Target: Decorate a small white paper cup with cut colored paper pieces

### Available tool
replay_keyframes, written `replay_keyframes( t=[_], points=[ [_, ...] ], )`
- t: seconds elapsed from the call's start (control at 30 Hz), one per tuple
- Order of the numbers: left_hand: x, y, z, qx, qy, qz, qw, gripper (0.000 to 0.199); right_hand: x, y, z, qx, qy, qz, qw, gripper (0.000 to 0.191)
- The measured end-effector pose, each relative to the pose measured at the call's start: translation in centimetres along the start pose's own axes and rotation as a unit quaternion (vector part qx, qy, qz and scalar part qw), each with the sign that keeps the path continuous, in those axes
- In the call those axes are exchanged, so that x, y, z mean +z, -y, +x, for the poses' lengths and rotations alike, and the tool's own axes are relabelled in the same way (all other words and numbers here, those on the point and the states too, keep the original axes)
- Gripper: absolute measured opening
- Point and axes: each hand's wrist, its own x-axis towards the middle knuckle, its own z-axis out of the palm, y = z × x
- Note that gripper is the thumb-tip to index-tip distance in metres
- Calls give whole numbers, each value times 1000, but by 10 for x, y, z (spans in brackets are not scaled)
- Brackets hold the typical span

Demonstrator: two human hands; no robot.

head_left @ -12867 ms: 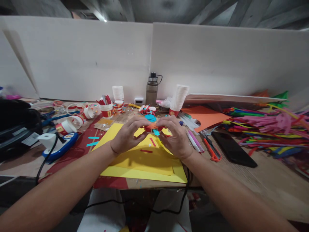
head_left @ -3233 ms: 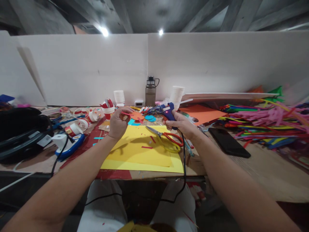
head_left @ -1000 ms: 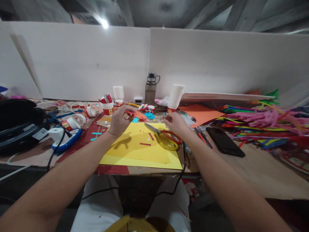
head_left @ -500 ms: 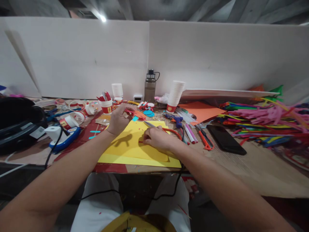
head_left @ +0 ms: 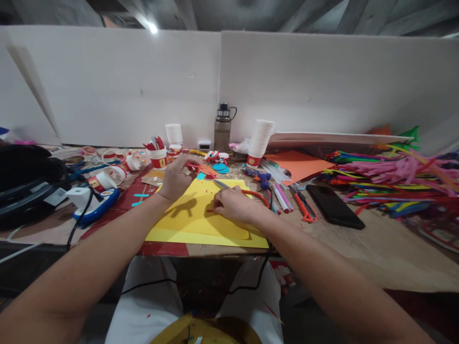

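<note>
Above the left part of the yellow paper, my left hand is closed, pinching a small red piece at its fingertips. It is too small to make out exactly. My right hand is wrapped round a pair of scissors, low over the same paper. Their grey blades point up and left, and an orange handle loop shows beyond the hand. Tiny red scraps lie on the paper. An orange-red paper piece and a turquoise scrap are just past the blades.
Behind stand a water bottle, stacked paper cups and a cup of red strips. A glue gun, markers, a phone and pipe cleaners are at right. A blue-and-white device sits left.
Almost nothing differs. My right hand's fingers have shifted very slightly around the scissors; my left hand still pinches the red piece in nearly the same spot.
</note>
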Motion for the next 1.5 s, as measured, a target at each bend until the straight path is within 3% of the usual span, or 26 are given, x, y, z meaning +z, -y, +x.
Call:
replay_keyframes(
  t=[0.33, 0.63, 0.77, 1.0, 1.13, 1.5],
  points=[
    [-1, -1, 0, -9, 1, 0, 1000, 17, 10, -8, -7, -34, -54, 27, 998, 15],
    [0, -1, 0, 8, 1, 3, 1000, 23, 5, -5, -2, -20, -5, 27, 999, 18],
    [1, 1, -1, 5, 5, 8, 1000, 22, 9, -6, -4, -31, -17, 28, 999, 19],
    [1, 4, -1, -3, -1, -13, 1000, 21, 8, -12, -3, -24, -74, 65, 995, 15],
    [0, 3, -1, -6, -6, -36, 999, 19, 5, -18, -1, -4, -100, 136, 986, 11],
    [-3, -18, 2, 39, 12, -77, 996, 18, -10, -32, -5, 56, -274, 263, 924, 10]
  ],
)
